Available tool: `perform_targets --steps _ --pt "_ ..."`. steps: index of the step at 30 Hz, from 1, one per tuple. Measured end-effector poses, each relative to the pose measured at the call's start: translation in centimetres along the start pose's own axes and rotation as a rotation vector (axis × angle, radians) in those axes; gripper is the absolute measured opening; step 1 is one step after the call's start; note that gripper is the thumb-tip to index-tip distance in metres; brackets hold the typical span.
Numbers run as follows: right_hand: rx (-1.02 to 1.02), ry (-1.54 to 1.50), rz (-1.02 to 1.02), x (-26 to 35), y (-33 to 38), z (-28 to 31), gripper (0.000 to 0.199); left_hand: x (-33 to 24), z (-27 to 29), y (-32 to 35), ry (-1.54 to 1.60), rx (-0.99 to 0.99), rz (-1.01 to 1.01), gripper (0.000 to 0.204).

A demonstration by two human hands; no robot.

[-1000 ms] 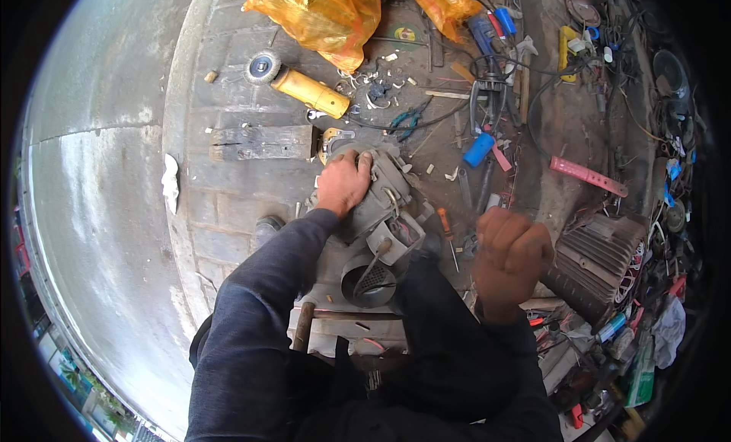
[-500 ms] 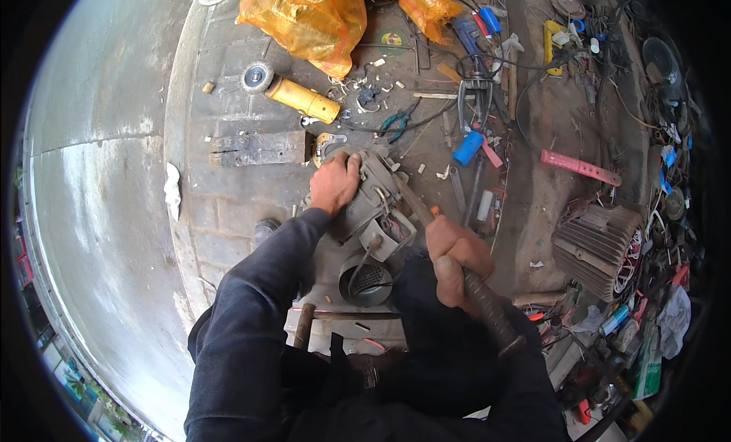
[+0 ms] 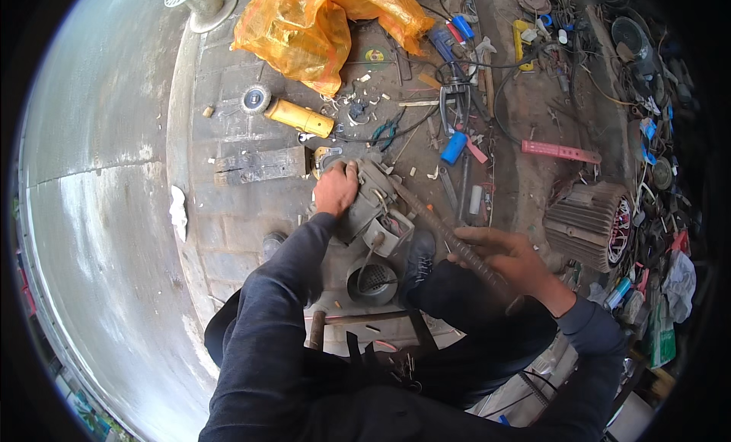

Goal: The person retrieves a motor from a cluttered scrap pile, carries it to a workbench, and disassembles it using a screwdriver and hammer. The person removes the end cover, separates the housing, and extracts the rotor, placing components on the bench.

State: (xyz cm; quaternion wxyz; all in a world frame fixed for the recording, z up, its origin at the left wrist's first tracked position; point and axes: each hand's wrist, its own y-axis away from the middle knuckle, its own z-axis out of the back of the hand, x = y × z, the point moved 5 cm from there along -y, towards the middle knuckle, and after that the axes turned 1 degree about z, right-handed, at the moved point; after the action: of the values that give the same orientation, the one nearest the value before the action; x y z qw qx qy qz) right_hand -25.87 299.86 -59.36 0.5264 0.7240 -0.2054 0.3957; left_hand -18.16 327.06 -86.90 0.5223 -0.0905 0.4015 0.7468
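Yellow grinder (image 3: 303, 118), wooden block (image 3: 263, 165) near grey motor (image 3: 358, 223).

1. Left hand (image 3: 337, 189) rested on motor (image 3: 365, 211).
2. Right hand (image 3: 509, 261), fingers extended, touched slanted rod (image 3: 429, 217); rod's far end met motor.
3. Grinder (image 3: 301, 118) lay beyond wood block (image 3: 263, 166).
4. Pliers (image 3: 387, 132) lay near grinder.
5. Finned housing (image 3: 579, 223) sat rightward.

The fingers of the left hand (image 3: 336, 189) hide part of the grey machine housing (image 3: 370, 201) beneath them. Just below the fingers of the right hand (image 3: 512, 261), the ribbed rod's (image 3: 444, 232) near end is blurred. Well beyond the left fingers, the upper edge cuts off an orange plastic sack (image 3: 293, 38) and a pale spool (image 3: 205, 9).
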Motion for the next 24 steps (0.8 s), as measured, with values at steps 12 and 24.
perform_targets --steps 12,24 --pt "-0.037 -0.074 -0.655 0.8 0.7 -1.3 0.026 -0.1 -0.1 0.0 -0.01 -0.033 -0.061 0.051" --pt "-0.041 -0.164 -0.544 2.5 1.2 -2.1 0.017 -0.4 -0.1 0.2 -0.068 -0.034 -0.085 0.051"
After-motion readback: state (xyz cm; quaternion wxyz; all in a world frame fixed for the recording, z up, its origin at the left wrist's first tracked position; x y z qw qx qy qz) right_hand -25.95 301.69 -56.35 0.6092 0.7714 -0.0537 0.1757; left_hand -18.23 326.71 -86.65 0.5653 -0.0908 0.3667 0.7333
